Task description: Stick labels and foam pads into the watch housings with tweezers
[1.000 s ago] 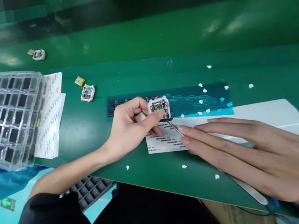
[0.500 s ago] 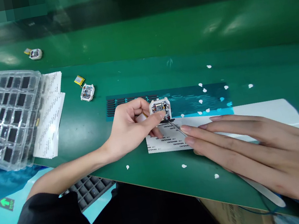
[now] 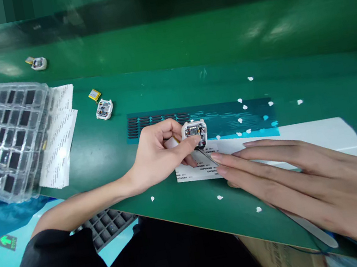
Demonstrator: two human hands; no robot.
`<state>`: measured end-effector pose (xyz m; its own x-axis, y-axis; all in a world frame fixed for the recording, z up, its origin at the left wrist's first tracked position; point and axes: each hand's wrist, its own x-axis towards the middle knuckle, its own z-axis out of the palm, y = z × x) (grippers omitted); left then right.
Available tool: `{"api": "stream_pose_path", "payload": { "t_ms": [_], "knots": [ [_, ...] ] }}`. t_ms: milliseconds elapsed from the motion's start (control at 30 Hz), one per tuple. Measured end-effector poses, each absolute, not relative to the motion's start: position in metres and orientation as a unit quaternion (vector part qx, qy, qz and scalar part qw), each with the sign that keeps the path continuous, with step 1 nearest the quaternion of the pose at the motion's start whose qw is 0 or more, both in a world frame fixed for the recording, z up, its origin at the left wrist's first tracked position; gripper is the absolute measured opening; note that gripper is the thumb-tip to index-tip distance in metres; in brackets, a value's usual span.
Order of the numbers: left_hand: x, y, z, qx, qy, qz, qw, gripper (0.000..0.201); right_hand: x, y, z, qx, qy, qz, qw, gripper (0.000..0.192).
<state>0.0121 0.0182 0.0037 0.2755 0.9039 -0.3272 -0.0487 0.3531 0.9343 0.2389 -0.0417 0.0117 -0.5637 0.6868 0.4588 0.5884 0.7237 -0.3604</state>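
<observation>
My left hand (image 3: 160, 155) pinches a small white open device case (image 3: 194, 132) with its circuit board showing, tilted up just above a white label sheet (image 3: 196, 171). My right hand (image 3: 303, 185) lies long and flat over the sheet, fingers straight, gripping thin metal tweezers (image 3: 209, 156) whose tip points at the lower edge of the case. The tweezers' white handle end (image 3: 315, 232) sticks out under my palm.
A clear plastic tray (image 3: 5, 138) of dark square parts sits at far left on white printed sheets (image 3: 58, 140). Another open case (image 3: 104, 109) with a yellow battery (image 3: 95, 95) lies beyond. A blue sticker sheet (image 3: 231, 117), a white strip (image 3: 320, 136) and small white paper dots are scattered around.
My left hand has shifted the case slightly right and down toward the label sheet. My right hand slid a little left, keeping the tweezers' tip at the case.
</observation>
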Motion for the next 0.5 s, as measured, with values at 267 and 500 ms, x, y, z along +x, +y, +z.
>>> {"api": "stream_pose_path", "payload": {
  "t_ms": [267,500],
  "knots": [
    [0.013,0.012,0.002,0.506,0.478,0.404,0.593,0.036,0.246,-0.019,0.001,-0.291,-0.899,0.038,0.325,0.067],
    [0.012,0.015,0.004,0.523,0.462,0.419,0.581,0.025,0.25,-0.024,0.004,-0.303,-0.889,0.102,0.328,0.049]
  ]
}}
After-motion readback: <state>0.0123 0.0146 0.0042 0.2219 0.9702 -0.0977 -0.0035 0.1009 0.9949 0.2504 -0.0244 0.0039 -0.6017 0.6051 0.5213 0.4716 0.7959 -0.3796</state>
